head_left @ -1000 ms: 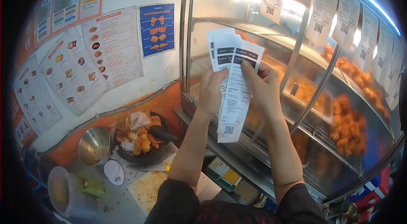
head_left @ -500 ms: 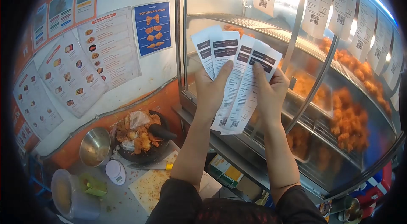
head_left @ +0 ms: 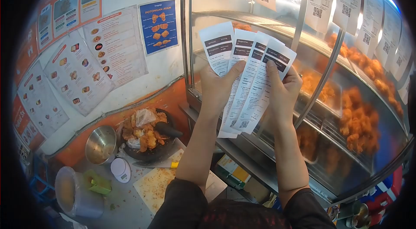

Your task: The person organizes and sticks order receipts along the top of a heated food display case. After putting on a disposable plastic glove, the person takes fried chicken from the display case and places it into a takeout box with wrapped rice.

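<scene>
Several long white printed receipts are fanned out in front of the glass cabinet, upright and overlapping. My left hand pinches the left part of the fan, its thumb lying across the paper. On the right edge, my right hand grips the fan with its thumb pressed on the rightmost slip. Dark header bands and small print show on the slips, with QR codes near the lower ends of some. My fingers behind the paper are partly hidden.
A glass display cabinet holds fried chicken; more receipts hang along its top. On the left counter are a stone mortar with chicken and a pestle, a metal bowl, a scale, a cutting board and a knife.
The fan has spread wider, so more of the leftmost receipt shows. My right hand has moved slightly right and down, still gripping the slips.
</scene>
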Tool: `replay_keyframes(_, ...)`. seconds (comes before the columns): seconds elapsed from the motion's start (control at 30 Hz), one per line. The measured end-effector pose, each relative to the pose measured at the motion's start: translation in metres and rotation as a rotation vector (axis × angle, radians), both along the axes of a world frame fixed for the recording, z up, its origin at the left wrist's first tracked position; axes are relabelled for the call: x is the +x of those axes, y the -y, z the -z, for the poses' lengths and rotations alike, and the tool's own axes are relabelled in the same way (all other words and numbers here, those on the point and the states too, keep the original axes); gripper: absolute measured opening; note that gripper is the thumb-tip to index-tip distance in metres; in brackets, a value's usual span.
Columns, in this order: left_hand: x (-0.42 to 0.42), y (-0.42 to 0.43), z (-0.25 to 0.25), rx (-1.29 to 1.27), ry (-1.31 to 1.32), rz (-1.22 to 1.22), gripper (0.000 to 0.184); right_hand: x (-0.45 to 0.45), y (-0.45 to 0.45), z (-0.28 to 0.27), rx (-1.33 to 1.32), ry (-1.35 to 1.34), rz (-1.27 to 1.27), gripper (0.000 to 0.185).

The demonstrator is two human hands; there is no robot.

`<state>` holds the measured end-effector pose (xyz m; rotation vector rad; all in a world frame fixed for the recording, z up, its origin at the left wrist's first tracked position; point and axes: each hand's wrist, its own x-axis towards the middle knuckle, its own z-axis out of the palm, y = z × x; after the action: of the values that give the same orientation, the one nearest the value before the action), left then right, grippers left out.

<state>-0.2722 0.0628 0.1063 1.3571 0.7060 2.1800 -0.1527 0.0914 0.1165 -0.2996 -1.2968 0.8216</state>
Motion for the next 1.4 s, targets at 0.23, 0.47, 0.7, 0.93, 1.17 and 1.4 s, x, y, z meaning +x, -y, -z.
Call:
replay_keyframes(0.23,0.006,-0.001,-0.002,0.045,0.054,-0.005,0.018,0.008,0.0,0.0,-0.021,-0.041,0.014,0.013)
replay_keyframes(0.47,0.009,-0.007,-0.003,0.063,0.085,0.008,0.018,0.015,-0.006,0.003,-0.003,-0.023,0.026,0.013)
replay_keyframes(0.7,0.012,-0.01,-0.002,0.057,0.091,0.021,0.018,0.019,-0.006,0.0,-0.01,-0.015,0.011,0.013)
replay_keyframes(0.93,0.009,-0.017,0.001,0.049,0.082,0.009,0.019,0.018,-0.011,0.0,-0.054,0.01,-0.008,0.015)
replay_keyframes(1.17,0.011,-0.021,0.002,0.06,0.074,-0.01,0.018,0.02,-0.013,0.001,-0.055,0.06,0.03,0.015)
replay_keyframes(1.4,0.013,-0.018,0.001,0.057,0.094,0.015,0.018,0.021,-0.008,-0.001,-0.066,-0.061,-0.08,0.014)
